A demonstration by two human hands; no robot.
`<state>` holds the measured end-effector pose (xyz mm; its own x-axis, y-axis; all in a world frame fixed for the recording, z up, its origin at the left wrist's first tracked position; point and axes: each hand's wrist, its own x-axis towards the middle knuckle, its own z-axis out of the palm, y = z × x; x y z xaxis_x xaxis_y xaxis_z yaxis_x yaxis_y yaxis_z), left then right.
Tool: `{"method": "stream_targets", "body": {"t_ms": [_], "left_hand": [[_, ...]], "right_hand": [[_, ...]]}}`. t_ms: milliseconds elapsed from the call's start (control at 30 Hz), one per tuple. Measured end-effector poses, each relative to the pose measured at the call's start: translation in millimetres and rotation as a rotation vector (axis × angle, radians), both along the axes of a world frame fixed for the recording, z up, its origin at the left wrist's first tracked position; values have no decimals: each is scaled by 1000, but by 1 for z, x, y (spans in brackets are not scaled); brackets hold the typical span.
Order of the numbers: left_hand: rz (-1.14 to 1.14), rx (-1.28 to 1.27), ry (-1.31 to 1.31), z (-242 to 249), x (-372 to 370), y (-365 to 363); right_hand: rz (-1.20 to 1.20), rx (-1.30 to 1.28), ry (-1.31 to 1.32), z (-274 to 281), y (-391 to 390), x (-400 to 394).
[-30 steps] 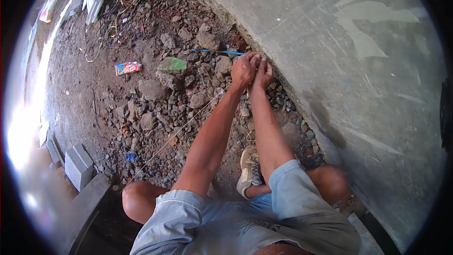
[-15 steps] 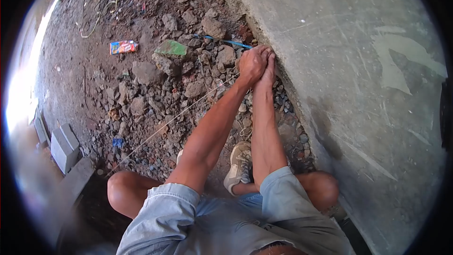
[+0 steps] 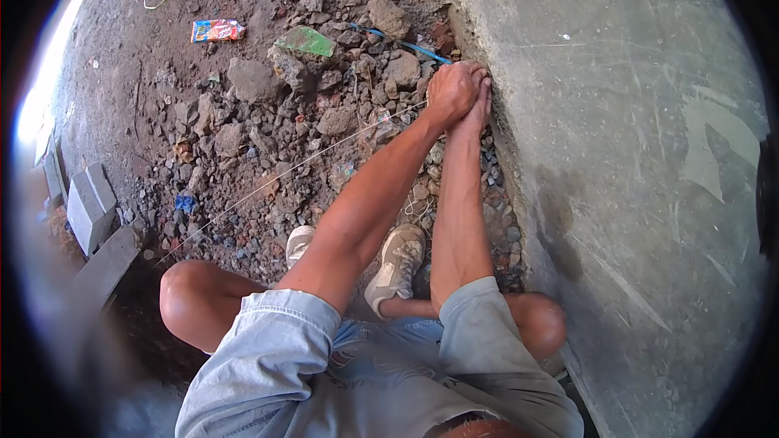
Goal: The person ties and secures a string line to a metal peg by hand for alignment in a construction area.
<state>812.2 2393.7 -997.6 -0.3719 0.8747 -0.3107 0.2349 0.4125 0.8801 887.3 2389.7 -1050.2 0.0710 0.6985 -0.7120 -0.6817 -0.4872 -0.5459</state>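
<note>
Left grip (image 3: 451,91) closed over taut string (image 3: 268,181), fist at foot of concrete wall (image 3: 633,154) | right grip (image 3: 480,105) pressed against left, fingers hidden, closure cannot tell | string running from fists across rubble (image 3: 268,130) toward grey blocks (image 3: 89,211) | blue strip (image 3: 406,43) just beyond hands | shoe (image 3: 396,264) below forearms

Our left hand (image 3: 453,93) and right hand (image 3: 480,105) press together against the concrete wall (image 3: 617,154), so whatever the fingers (image 3: 475,75) grip there is hidden from us. Away from the wall, the thin string (image 3: 276,178) fades among the rubble and its far end is too fine to follow. Beyond it, the grey blocks (image 3: 89,211) blur at the lens edge. The wrapper (image 3: 217,30) print is too small to read.
</note>
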Motion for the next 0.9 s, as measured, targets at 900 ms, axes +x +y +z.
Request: {"method": "stream_targets", "body": {"t_ms": [900], "left_hand": [[-20, -18, -40, 1, -49, -37]], "right_hand": [[328, 123, 90, -47, -27, -9]]}}
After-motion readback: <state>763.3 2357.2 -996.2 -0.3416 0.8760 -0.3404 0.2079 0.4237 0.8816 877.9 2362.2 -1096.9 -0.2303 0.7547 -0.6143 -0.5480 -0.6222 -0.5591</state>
